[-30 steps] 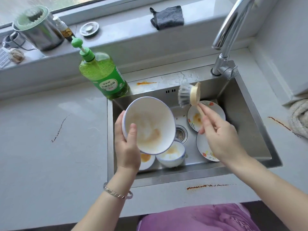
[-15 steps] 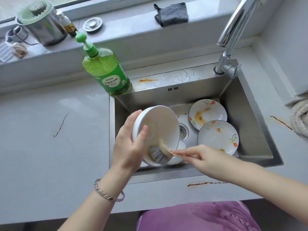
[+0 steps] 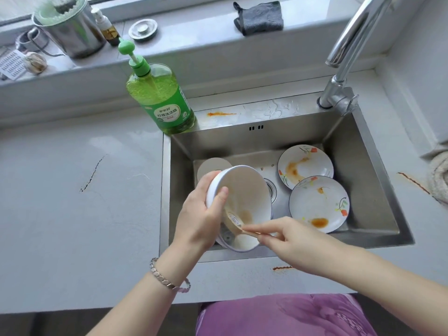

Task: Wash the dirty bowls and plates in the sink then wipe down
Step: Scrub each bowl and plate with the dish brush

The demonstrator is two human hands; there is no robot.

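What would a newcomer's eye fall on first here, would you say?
The left hand holds a stained white bowl over the sink while the right hand holds a brush inside it. Two smeared flowered plates lie at its right; a green soap bottle stands at its back left corner.

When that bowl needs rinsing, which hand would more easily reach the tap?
Probably the right hand: the faucet stands at the back right corner of the sink, on that side, and this hand pinches only a slim brush. The left hand grips the bowl, farther from the faucet.
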